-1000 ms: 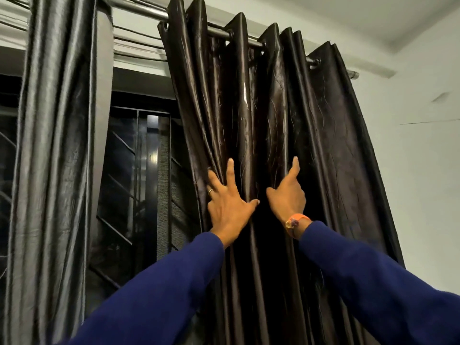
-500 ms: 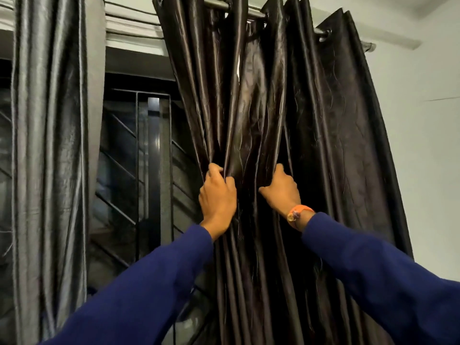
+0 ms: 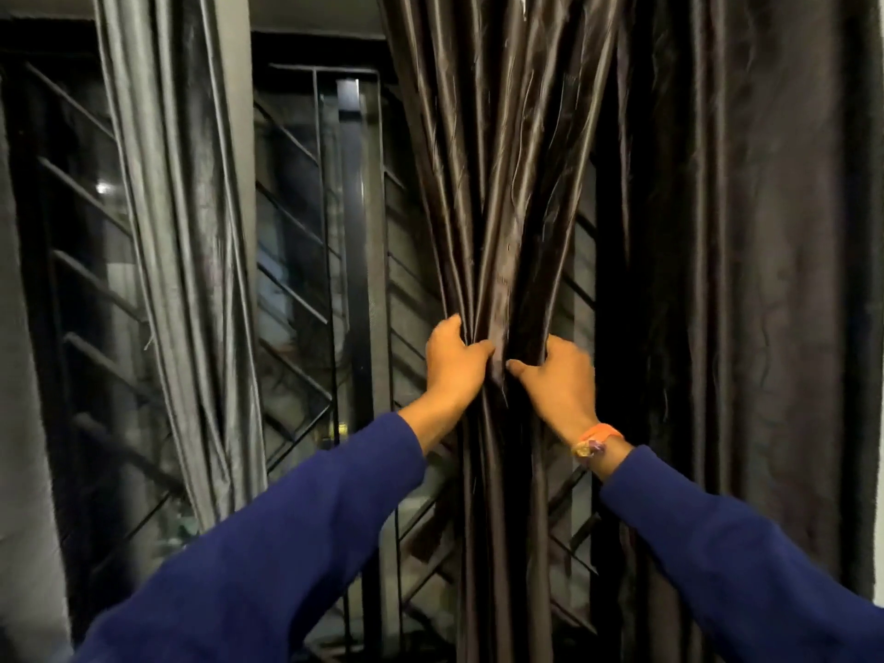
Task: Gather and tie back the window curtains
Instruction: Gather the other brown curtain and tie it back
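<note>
A dark brown satin curtain (image 3: pixel 497 193) hangs in front of me, squeezed into a narrow bunch at hand height. My left hand (image 3: pixel 452 368) grips the bunch from its left side, fingers curled round the folds. From the right, my right hand (image 3: pixel 557 380) grips the same bunch, thumb pointing at the left hand; an orange wristband sits on that wrist. Both sleeves are dark blue. A second, grey curtain (image 3: pixel 177 241) hangs gathered at the left. No tie-back is in sight.
Behind the curtains is a dark window with a black metal grille (image 3: pixel 306 289) of slanted bars. More dark fabric (image 3: pixel 746 279) hangs flat at the right. A pale wall strip (image 3: pixel 24 423) runs down the far left edge.
My hands went from flat on the spread folds to gripping them, then drew together and squeezed the brown curtain into a tight bunch. The view dropped, so the rod is out of sight.
</note>
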